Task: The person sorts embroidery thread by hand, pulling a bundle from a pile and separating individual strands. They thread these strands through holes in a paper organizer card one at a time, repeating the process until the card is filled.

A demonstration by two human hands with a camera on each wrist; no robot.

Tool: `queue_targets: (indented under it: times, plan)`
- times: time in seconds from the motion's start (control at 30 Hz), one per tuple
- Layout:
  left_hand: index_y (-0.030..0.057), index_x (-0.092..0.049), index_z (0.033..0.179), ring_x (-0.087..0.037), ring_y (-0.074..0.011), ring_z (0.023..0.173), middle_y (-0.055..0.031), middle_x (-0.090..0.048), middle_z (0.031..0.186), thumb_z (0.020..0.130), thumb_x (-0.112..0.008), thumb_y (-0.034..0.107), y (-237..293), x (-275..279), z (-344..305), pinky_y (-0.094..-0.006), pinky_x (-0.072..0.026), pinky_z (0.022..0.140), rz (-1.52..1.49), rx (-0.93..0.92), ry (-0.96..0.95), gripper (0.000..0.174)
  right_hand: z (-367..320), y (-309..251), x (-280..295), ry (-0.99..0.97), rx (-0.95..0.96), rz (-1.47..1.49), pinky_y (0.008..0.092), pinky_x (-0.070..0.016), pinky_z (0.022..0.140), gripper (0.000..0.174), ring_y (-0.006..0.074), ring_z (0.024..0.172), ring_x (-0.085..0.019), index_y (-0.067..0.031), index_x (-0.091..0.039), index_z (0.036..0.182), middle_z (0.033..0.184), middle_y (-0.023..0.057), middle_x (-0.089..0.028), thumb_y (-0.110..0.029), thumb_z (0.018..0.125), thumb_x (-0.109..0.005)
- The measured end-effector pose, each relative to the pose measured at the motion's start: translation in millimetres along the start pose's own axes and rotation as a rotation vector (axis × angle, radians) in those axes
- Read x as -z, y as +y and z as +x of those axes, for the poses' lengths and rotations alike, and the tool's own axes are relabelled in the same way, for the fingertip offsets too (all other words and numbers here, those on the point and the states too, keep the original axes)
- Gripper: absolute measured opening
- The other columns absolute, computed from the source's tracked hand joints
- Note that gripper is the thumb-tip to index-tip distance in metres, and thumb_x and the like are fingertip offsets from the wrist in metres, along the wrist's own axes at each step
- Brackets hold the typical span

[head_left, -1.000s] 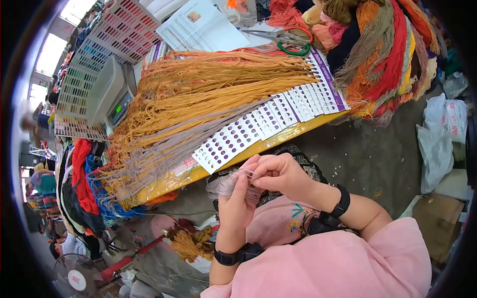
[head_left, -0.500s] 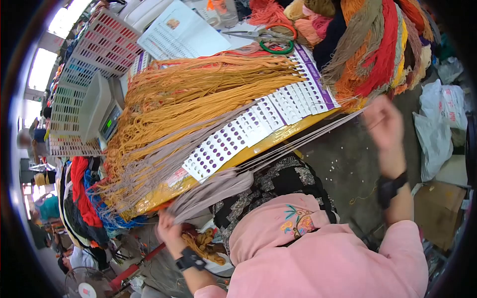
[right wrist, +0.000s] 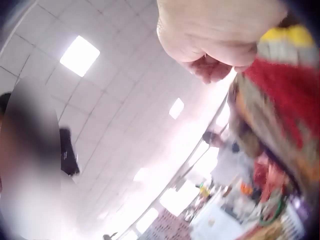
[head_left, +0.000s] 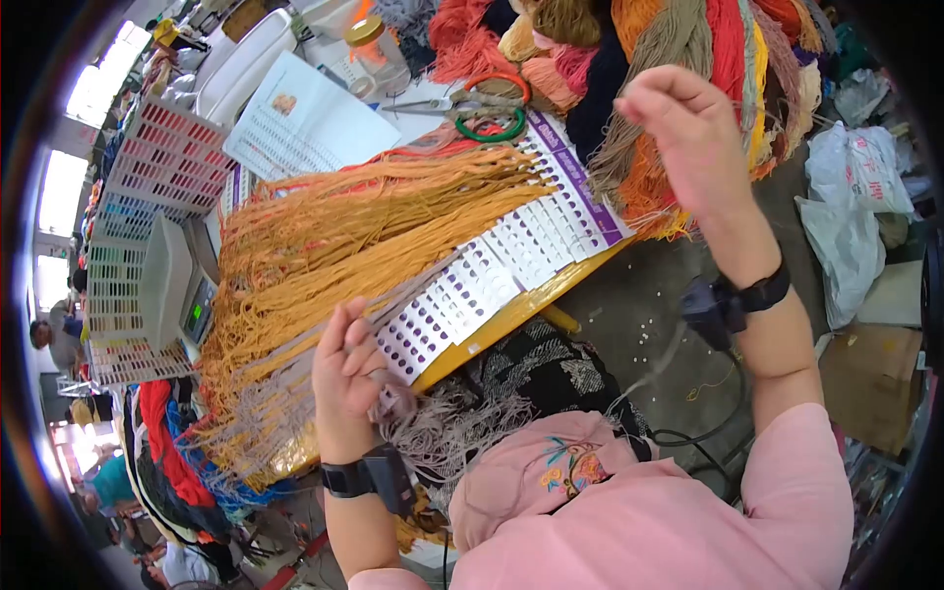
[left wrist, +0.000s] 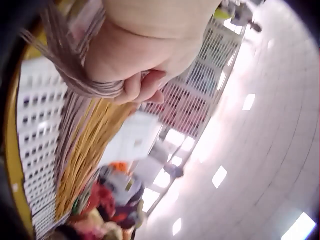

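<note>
In the head view, the left hand grips a grey-mauve yarn bundle above the table's front edge. The bundle's loose ends spread over the lap. Seen from the left wrist, curled fingers of the left hand hold the yarn strands, which loop below the palm. The right hand is raised at the right, before the hanging yarn, its fingers curled. No yarn shows in the right hand in the right wrist view. A blurred pale strand hangs below the right forearm.
Orange-gold yarn lies across punched white cards on the yellow-edged table. Scissors, a printed sheet, a jar and a scale stand behind. Plastic bags and cardboard are at right.
From together over the lap, the hands have moved apart. The right hand swung right, then up; the strands stretched between them no longer span the gap. The left hand rose from its lower position, still gripping yarn.
</note>
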State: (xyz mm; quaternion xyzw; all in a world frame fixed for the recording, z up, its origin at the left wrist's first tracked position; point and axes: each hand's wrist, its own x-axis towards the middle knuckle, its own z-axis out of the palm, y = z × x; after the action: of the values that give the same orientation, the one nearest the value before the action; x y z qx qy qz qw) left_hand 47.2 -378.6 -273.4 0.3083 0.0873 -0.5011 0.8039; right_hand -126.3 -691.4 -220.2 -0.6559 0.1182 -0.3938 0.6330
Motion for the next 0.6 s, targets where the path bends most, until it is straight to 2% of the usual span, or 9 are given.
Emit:
queue_targets:
  times: [0.13, 0.2, 0.23, 0.27, 0.3, 0.33, 0.4, 0.5, 0.6]
  plan:
    - [-0.0006, -0.045, 0.1, -0.029, -0.0028, 0.038, 0.0021, -0.037, 0.058, 0.091, -0.028, 0.019, 26, -3, -20, -0.018, -0.0206, 0.034, -0.079, -0.024, -0.078, 0.028, 11, -22, 78, 0.073, 0.034, -0.146, 0.0239, -0.044, 0.068, 0.009, 0.0108, 0.074, -0.053, -0.0003, -0.056, 0.082, 0.075, 0.0026, -0.055, -0.006, 0.076, -0.054]
    - [0.0005, -0.046, 0.093, -0.027, -0.0027, 0.037, 0.0024, -0.036, 0.058, 0.091, -0.028, 0.017, 62, 50, -60, -0.0174, -0.0195, 0.034, -0.233, -0.277, -0.02, 0.024, 9, -50, 172, 0.136, -0.262, 0.401, 0.0378, -0.0337, 0.094, 0.012, 0.0159, 0.076, -0.049, -0.002, -0.042, 0.069, 0.074, 0.0034, -0.04, -0.003, 0.08, -0.047]
    - [0.0004, -0.046, 0.094, -0.026, -0.0034, 0.036, 0.0028, -0.036, 0.057, 0.09, -0.029, 0.012, 84, 102, -93, -0.0176, -0.0186, 0.034, -0.249, -0.432, 0.144, 0.021, 9, -59, 236, 0.026, -0.388, 0.747, 0.041, -0.0274, 0.099, 0.01, 0.0174, 0.073, -0.049, 0.0032, -0.046, 0.073, 0.066, 0.0057, -0.046, -0.004, 0.08, -0.05]
    - [-0.0011, -0.046, 0.103, -0.024, -0.0046, 0.038, 0.0018, -0.036, 0.057, 0.088, -0.033, 0.008, 109, 187, -138, -0.0203, -0.0188, 0.036, -0.291, -0.513, 0.226, 0.022, 1, -65, 290, 0.117, -0.332, 0.628, 0.0376, -0.0301, 0.095, 0.008, 0.0176, 0.076, -0.049, 0.003, -0.046, 0.08, 0.071, 0.0064, -0.047, -0.004, 0.079, -0.05]
    - [0.0025, -0.046, 0.084, -0.028, -0.0084, 0.036, 0.0009, -0.03, 0.051, 0.086, -0.035, 0.009, 113, 237, -184, -0.0199, -0.0235, 0.035, -0.233, -0.78, 0.648, 0.013, -14, -76, 347, 0.284, -0.162, 0.094, 0.0341, -0.0328, 0.091, 0.011, 0.0177, 0.079, -0.049, 0.0028, -0.047, 0.087, 0.077, 0.0072, -0.048, -0.004, 0.079, -0.051]
    - [0.003, -0.045, 0.083, -0.027, -0.008, 0.036, 0.0012, -0.03, 0.051, 0.087, -0.034, 0.009, 122, 286, -232, -0.0199, -0.0226, 0.036, -0.183, -0.865, 0.947, 0.013, -25, -87, 395, 0.364, -0.028, -0.773, 0.0307, -0.0355, 0.087, 0.017, 0.0178, 0.082, -0.049, 0.0025, -0.047, 0.093, 0.082, 0.0079, -0.05, -0.004, 0.078, -0.051]
    - [0.0042, -0.043, 0.081, -0.025, -0.0072, 0.037, 0.0017, -0.028, 0.052, 0.088, -0.032, 0.01, 132, 324, -300, -0.02, -0.021, 0.036, -0.166, -0.911, 1.186, 0.015, -34, -124, 491, 0.406, 0.015, -1.201, 0.0229, -0.0392, 0.076, 0.028, 0.0162, 0.082, -0.049, 0.0034, -0.047, 0.102, 0.09, 0.0079, -0.051, -0.009, 0.078, -0.052]
    - [0.006, -0.041, 0.079, -0.023, -0.0059, 0.038, 0.0025, -0.026, 0.052, 0.089, -0.028, 0.011, 140, 275, -308, -0.0201, -0.0186, 0.037, -0.185, -0.909, 0.909, 0.017, 2, -159, 429, 0.576, 0.248, -1.179, 0.0268, -0.0384, 0.068, 0.018, 0.0197, 0.072, -0.048, 0.0021, -0.048, 0.087, 0.079, 0.0095, -0.051, -0.008, 0.073, -0.053]
    - [0.0077, -0.038, 0.076, -0.021, -0.0046, 0.038, 0.0033, -0.024, 0.053, 0.09, -0.025, 0.011, 114, 170, -212, -0.0202, -0.0161, 0.037, -0.16, -0.65, 0.382, 0.02, 50, -144, 221, 0.49, 0.637, -1.383, 0.0307, -0.0375, 0.06, 0.01, 0.0232, 0.063, -0.048, 0.0009, -0.05, 0.071, 0.067, 0.0112, -0.051, -0.007, 0.068, -0.055]
